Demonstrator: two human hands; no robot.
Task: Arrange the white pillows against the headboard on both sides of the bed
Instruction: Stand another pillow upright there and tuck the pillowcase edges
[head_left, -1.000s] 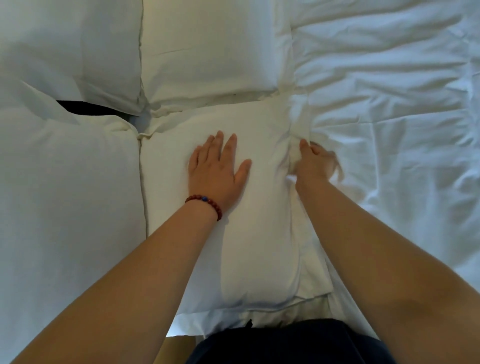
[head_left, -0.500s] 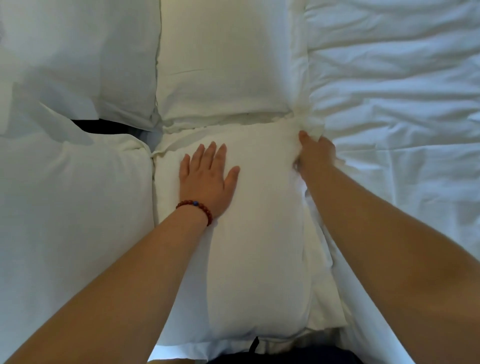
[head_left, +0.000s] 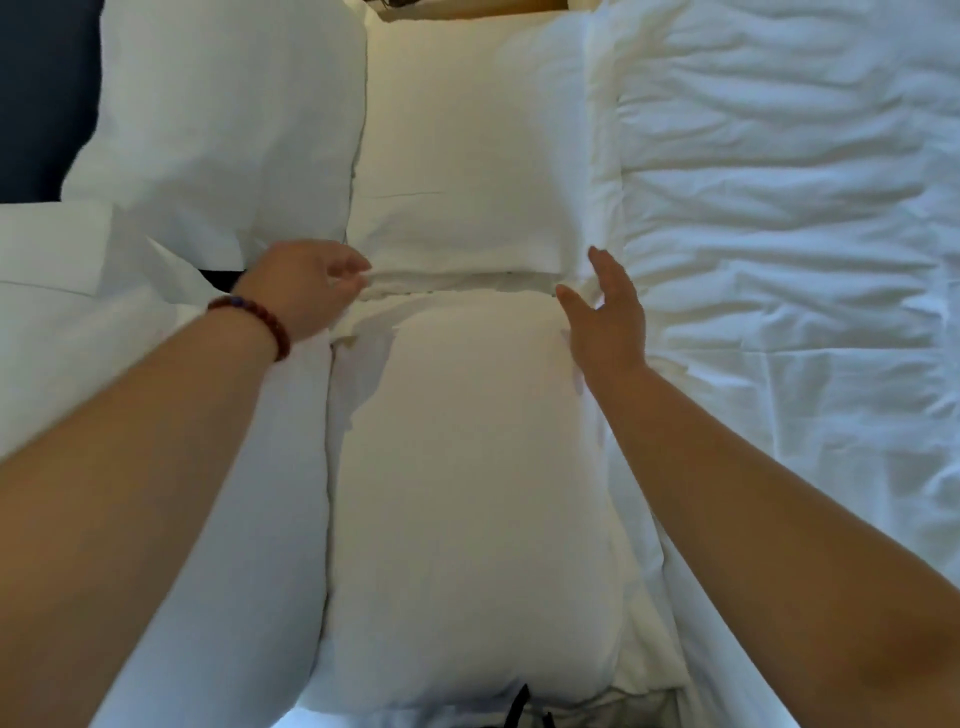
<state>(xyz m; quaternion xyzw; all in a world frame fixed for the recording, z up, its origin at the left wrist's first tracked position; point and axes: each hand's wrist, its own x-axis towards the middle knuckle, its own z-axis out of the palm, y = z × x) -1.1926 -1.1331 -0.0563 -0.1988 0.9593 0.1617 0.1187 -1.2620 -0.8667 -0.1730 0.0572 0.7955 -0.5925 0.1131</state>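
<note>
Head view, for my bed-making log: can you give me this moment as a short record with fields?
near pillow: white pillow lying lengthwise in front of the person
far pillow: second white pillow directly beyond it, their ends meeting
left pillows: two more white pillows alongside
left hand: fingers curled at the near pillow's far left corner
right hand: open, at its far right corner
duvet: wrinkled white duvet to the right

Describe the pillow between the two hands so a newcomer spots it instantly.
Start at the wrinkled duvet on the right; the pillows lie left of it. The near pillow is the one closest to the camera, running lengthwise. Alone among them, it has the left hand and right hand at its far corners.
</note>
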